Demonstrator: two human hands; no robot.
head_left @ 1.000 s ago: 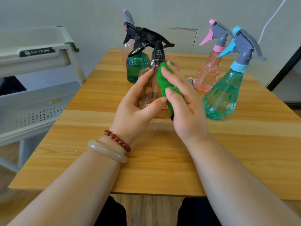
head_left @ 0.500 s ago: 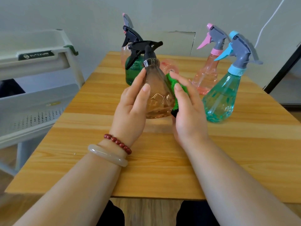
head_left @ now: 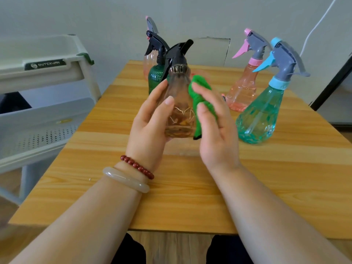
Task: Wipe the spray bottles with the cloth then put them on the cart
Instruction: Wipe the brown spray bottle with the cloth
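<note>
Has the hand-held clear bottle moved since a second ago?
Yes. The clear bottle shifted left: its neck, earlier right of the green bottle, now overlaps it.

Plain room; wooden table point(head_left: 114, 187), plastic cart point(head_left: 47, 79)

The left wrist wears a string of round dark-red beads point(head_left: 137, 166) and, just behind it, a smooth, pale, milky bangle point(head_left: 125, 180). Both forearms are bare; dark trousers point(head_left: 131, 250) cover the legs.

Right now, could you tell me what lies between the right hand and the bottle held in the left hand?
The green cloth, which the right hand holds against the side of the black-topped bottle; the head view shows it.
</note>
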